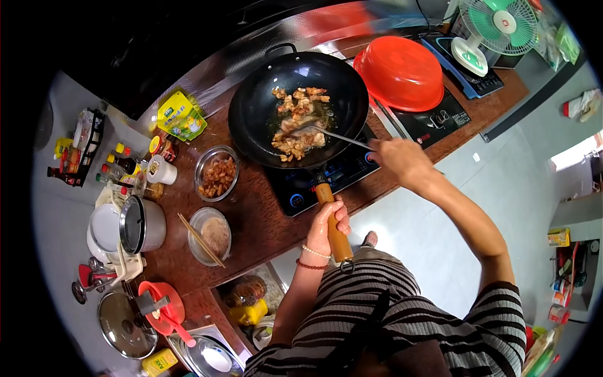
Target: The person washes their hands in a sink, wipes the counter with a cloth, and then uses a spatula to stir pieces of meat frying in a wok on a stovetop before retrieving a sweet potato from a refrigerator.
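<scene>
My left hand (328, 224) is wrapped around the wooden handle (337, 231) of a black wok (249, 113). My right hand (399, 161) grips a metal-shafted cooking utensil (346, 138), whose head sits among pieces of browned meat (301, 127) in oil. Its head is partly hidden by the food. The wok rests on an induction cooktop (294, 188) with lit controls. To the left stand a glass bowl of browned pieces (217, 176) and a clear bowl of pale, coated food (214, 235), with wooden chopsticks (201, 239) laid across its rim.
A red plastic basin (400, 73) lies upside down on another cooktop (435, 122) at the right. Beyond it is a green fan (499, 28). Along the left stand a yellow seasoning pouch (181, 115), several bottles, a lidded metal pot (143, 224) and a red strainer or basin (165, 306).
</scene>
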Tool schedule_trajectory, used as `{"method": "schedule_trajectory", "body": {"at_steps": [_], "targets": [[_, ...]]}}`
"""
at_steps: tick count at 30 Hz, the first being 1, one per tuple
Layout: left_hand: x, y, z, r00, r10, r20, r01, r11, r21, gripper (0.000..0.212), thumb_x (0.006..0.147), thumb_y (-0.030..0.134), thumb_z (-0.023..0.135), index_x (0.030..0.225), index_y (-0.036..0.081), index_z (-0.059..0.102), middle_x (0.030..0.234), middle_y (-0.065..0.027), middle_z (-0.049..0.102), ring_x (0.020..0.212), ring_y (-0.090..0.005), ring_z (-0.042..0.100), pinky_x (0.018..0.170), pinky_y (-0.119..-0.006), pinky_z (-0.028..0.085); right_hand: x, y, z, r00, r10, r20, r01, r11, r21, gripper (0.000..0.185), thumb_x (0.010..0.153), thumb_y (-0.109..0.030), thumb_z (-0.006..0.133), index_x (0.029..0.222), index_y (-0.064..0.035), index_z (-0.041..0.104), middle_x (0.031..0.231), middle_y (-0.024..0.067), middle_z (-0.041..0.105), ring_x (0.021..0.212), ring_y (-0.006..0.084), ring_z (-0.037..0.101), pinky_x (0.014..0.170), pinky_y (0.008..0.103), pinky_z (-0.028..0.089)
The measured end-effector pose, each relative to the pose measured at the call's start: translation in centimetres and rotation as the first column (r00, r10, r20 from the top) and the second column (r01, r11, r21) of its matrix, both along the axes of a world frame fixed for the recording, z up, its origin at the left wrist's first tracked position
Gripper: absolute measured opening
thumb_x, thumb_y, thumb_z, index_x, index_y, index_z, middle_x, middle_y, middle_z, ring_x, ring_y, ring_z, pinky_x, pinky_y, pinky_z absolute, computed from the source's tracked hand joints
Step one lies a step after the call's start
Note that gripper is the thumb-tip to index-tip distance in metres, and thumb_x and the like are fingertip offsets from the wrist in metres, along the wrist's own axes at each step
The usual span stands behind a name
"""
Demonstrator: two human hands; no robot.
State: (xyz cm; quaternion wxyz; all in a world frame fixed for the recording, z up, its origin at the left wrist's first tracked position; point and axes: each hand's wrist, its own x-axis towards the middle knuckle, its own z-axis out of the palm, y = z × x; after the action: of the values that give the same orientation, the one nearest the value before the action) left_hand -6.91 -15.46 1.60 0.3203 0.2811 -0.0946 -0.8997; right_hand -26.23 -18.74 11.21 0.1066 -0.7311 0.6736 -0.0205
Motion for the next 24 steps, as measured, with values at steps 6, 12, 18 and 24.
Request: {"method": "schedule_trajectory", "body": {"at_steps": [6, 12, 18, 24], "targets": [[0.2, -0.2, -0.2, 1.0, 0.002, 0.003, -0.002, 1.0, -0.004, 0.008, 0.081, 0.015, 0.051, 0.086, 0.014, 0.045, 0.059, 0.0054, 0.039, 0.047, -0.0059, 0.037, 0.045, -0.02, 0.034, 2.8, -6.6, -4.0, 0.977, 0.001, 0.212, 0.046, 0.976, -0.214, 0.023, 0.083, -0.023, 0.048, 0.088, -0.0035, 0.058, 0.075, 0.0196, 0.06, 0.074, 0.0337, 0.059, 0.065, 0.0416, 0.048], [0.0, -0.3, -0.5, 0.999, -0.002, -0.045, 0.001, 1.0, -0.027, 0.008, 0.081, 0.014, 0.051, 0.086, 0.014, 0.046, 0.059, 0.0053, 0.039, 0.047, -0.0062, 0.037, 0.045, -0.02, 0.034, 1.0, -9.4, -6.2, 0.985, -0.083, 0.154, 0.126, 0.948, -0.291, 0.02, 0.083, -0.021, 0.049, 0.087, -0.0038, 0.058, 0.075, 0.0201, 0.059, 0.073, 0.0352, 0.058, 0.063, 0.0424, 0.047], [0.5, -0.1, -0.6, 0.999, 0.027, -0.033, -0.027, 1.0, -0.006, 0.007, 0.081, 0.014, 0.05, 0.087, 0.013, 0.045, 0.059, 0.005, 0.039, 0.047, -0.0063, 0.038, 0.045, -0.021, 0.034, -1.1, -2.3, -1.8, 1.0, -0.006, 0.007, 0.007, 0.995, -0.1, 0.02, 0.083, -0.02, 0.049, 0.088, -0.0023, 0.057, 0.075, 0.0196, 0.059, 0.075, 0.034, 0.059, 0.066, 0.0424, 0.047], [0.5, -0.1, -1.0, 0.999, 0.016, -0.039, -0.016, 1.0, 0.007, 0.01, 0.079, 0.014, 0.054, 0.085, 0.013, 0.045, 0.059, 0.0028, 0.042, 0.048, -0.0096, 0.04, 0.047, -0.024, 0.034, -2.0, 0.8, 1.3, 0.994, -0.07, -0.082, 0.067, 0.997, -0.045, 0.02, 0.083, -0.021, 0.049, 0.089, -0.0033, 0.056, 0.07, 0.0173, 0.059, 0.071, 0.0334, 0.058, 0.062, 0.0418, 0.047]]}}
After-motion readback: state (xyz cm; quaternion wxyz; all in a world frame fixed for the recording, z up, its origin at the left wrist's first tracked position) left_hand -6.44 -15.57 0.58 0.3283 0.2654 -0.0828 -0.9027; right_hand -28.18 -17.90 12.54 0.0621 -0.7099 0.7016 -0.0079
